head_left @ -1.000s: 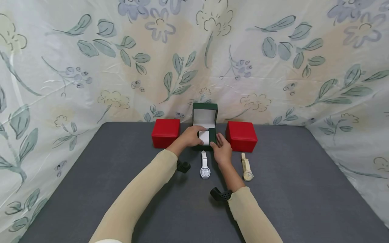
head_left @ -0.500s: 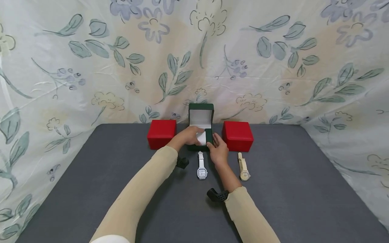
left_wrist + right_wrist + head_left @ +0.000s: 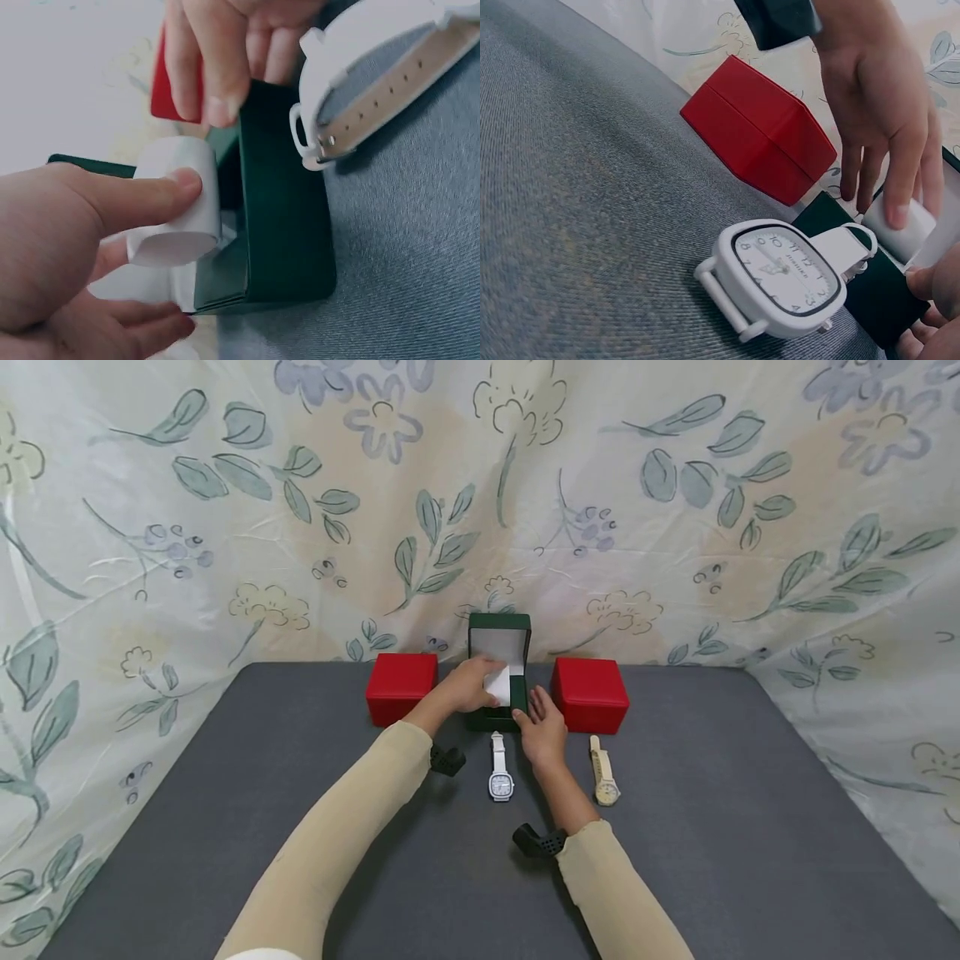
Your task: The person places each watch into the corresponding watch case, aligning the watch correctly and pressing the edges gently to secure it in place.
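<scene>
A green watch box [image 3: 491, 723] stands with its lid raised at the back middle of the table. My left hand [image 3: 471, 685] pinches a white watch cushion [image 3: 176, 199] between thumb and fingers, and the cushion sits partly above the box's opening. At the box's front right corner, my right hand [image 3: 545, 733] grips the wall, thumb on the front rim and fingers along the side. A white square-faced wristwatch [image 3: 500, 777] lies just in front of the box, its strap toward it; the right wrist view shows its numbered dial [image 3: 784, 270] close up.
A red box [image 3: 402, 689] stands left of the green one and another red box [image 3: 591, 695] right of it, both closed. A gold-toned wristwatch [image 3: 604, 777] lies in front of the right red box. Behind the grey table [image 3: 712, 827] hangs a floral cloth [image 3: 450, 485].
My left hand has risen slightly, bringing the white cushion up from inside the green box. My right hand keeps its grip on the box corner. The head view has shifted a little.
</scene>
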{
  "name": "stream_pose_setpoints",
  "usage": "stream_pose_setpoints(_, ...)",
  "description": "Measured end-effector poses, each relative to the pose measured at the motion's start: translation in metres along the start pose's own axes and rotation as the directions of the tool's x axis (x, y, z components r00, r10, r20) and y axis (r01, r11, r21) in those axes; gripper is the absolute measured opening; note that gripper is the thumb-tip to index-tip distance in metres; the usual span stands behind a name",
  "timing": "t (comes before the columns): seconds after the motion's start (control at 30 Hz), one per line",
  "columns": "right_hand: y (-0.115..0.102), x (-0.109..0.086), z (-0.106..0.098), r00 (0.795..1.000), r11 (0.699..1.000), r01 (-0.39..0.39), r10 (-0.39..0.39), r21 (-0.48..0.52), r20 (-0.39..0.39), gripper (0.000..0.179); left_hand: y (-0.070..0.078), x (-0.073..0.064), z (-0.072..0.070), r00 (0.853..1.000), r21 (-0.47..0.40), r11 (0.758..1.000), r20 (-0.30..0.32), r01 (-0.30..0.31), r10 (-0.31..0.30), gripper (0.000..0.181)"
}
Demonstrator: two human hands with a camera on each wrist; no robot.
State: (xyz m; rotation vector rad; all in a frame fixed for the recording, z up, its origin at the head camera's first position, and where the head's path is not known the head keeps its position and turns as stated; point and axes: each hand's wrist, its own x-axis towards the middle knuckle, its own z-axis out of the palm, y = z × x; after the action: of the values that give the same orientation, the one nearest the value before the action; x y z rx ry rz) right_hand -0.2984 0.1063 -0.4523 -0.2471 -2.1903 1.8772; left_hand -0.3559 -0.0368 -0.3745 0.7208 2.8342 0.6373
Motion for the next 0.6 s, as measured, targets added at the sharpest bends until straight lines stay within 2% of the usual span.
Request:
stream_pose_setpoints(0.17, 0.000, 0.000, 0.000, 1.000, 1.000, -0.011, 0.011, -0.011, 0.004, 0.063, -0.002, -0.013, -0.001, 0.994, -0.134, 0.990, -0.108, -0.039, 0.024, 0.066)
stream_pose_setpoints(0.3, 0.001, 0.001, 0.001, 1.000, 1.000, -0.011, 0.011, -0.015, 0.002, 0.062, -0.008, -0.027, 0.001, 0.986, -0.249, 0.966, -0.166, -0.066, 0.024, 0.066)
stream_pose_setpoints(0.5, 0.001, 0.000, 0.001, 1.000, 1.000, 0.007, -0.007, -0.022, -0.010, 0.062, -0.019, -0.050, 0.011, 0.980, -0.425, 0.902, -0.200, -0.073, -0.015, 0.068)
stream_pose_setpoints(0.6, 0.001, 0.000, 0.002, 1.000, 1.000, 0.009, -0.009, -0.021, -0.013, 0.062, -0.024, -0.061, 0.017, 0.980, -0.514, 0.855, -0.194, -0.066, -0.041, 0.066)
